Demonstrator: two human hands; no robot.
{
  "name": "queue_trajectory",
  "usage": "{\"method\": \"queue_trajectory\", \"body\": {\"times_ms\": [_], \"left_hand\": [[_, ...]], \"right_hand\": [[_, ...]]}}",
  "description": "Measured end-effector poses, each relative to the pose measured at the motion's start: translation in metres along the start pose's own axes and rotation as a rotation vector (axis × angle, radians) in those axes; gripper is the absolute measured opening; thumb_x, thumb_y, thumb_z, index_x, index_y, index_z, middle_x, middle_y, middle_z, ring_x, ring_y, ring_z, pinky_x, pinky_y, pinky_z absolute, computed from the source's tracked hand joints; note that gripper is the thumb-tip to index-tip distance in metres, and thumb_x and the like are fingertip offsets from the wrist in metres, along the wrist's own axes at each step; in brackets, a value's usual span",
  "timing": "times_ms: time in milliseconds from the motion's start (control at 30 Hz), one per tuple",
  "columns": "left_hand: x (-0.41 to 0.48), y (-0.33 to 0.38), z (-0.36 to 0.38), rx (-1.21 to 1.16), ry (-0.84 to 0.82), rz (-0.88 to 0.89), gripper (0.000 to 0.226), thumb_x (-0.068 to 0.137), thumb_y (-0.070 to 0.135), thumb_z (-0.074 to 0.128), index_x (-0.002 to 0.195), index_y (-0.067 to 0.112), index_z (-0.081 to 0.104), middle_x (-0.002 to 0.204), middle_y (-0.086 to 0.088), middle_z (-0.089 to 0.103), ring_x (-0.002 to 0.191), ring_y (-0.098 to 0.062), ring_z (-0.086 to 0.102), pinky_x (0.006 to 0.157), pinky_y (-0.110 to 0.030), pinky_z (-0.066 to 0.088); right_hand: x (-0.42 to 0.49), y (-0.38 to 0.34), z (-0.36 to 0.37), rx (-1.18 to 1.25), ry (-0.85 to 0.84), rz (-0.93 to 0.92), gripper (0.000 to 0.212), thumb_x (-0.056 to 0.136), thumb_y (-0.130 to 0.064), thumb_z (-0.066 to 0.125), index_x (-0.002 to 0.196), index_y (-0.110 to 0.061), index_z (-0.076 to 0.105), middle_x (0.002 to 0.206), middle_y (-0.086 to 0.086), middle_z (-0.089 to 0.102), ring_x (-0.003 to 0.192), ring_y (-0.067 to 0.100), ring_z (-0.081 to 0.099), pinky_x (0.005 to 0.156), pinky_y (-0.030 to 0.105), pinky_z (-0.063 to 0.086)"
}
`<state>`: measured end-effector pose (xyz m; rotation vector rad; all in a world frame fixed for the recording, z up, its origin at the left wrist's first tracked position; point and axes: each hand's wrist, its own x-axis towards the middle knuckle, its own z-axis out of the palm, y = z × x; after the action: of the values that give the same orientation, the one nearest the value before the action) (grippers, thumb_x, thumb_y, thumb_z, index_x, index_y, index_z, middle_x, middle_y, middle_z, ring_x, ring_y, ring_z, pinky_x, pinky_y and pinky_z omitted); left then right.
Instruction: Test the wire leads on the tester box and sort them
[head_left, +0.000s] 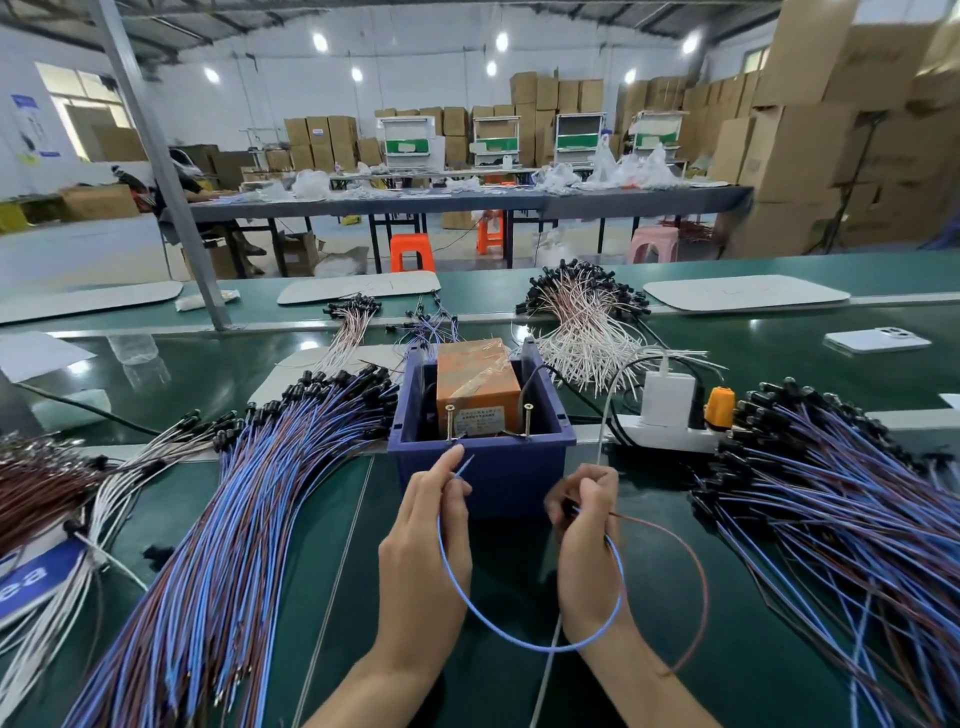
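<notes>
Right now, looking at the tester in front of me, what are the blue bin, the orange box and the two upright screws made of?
Blue bin: likely moulded plastic, matte, with thick uniform walls and a rounded rim.
Orange box: perhaps card or a casing, wrapped in glossy clear tape that wrinkles and glints.
Screws: metal, brass-coloured and shiny, with threaded shanks.

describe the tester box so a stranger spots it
On the green belt, find the blue plastic bin at the centre. The tester box sits inside it: the only tape-wrapped orange block, with two brass screws standing at its front.
</notes>
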<state>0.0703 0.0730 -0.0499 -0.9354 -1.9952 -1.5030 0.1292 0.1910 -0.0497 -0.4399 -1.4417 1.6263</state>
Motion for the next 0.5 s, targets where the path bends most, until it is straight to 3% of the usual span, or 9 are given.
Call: {"method": "queue_trajectory", "body": {"times_ms": [67, 200, 367, 500], "left_hand": [[0.001, -0.001, 0.000, -0.036, -0.001, -0.054, 0.028, 0.107, 0.028, 0.046, 0.133, 0.036, 0.055, 0.102, 0.018, 0.064, 0.093, -0.009, 0.067, 0.078, -0.024, 0.053], [-0.003, 0.003, 0.000, 0.036, -0.123, 0.116, 0.030, 0.100, 0.012, 0.051, 0.124, 0.026, 0.062, 0.104, 0.015, 0.061, 0.096, -0.007, 0.066, 0.076, -0.029, 0.054], [-0.004, 0.003, 0.000, 0.161, -0.196, 0.192, 0.027, 0.097, 0.008, 0.053, 0.119, 0.020, 0.064, 0.107, 0.010, 0.056, 0.085, -0.008, 0.062, 0.068, -0.022, 0.050], [-0.005, 0.006, 0.000, 0.193, -0.276, 0.249, 0.028, 0.103, 0.019, 0.048, 0.125, 0.013, 0.063, 0.110, 0.002, 0.056, 0.087, -0.016, 0.062, 0.073, -0.030, 0.053]], "right_hand": [[0.001, 0.003, -0.001, -0.005, -0.030, 0.026, 0.026, 0.076, -0.048, 0.036, 0.081, -0.023, 0.041, 0.060, -0.008, 0.045, 0.058, 0.008, 0.042, 0.056, 0.013, 0.037], [-0.003, 0.004, 0.001, -0.051, -0.134, 0.078, 0.019, 0.075, -0.056, 0.036, 0.065, -0.041, 0.044, 0.064, -0.007, 0.047, 0.061, 0.009, 0.044, 0.059, 0.021, 0.039], [-0.009, 0.007, 0.002, -0.070, -0.222, 0.080, 0.025, 0.079, -0.056, 0.037, 0.071, -0.033, 0.041, 0.066, -0.003, 0.043, 0.061, 0.011, 0.041, 0.055, 0.020, 0.039], [-0.009, 0.009, 0.002, -0.089, -0.238, 0.105, 0.022, 0.081, -0.053, 0.037, 0.077, -0.034, 0.047, 0.070, -0.005, 0.052, 0.068, 0.011, 0.051, 0.062, 0.024, 0.046]]}}
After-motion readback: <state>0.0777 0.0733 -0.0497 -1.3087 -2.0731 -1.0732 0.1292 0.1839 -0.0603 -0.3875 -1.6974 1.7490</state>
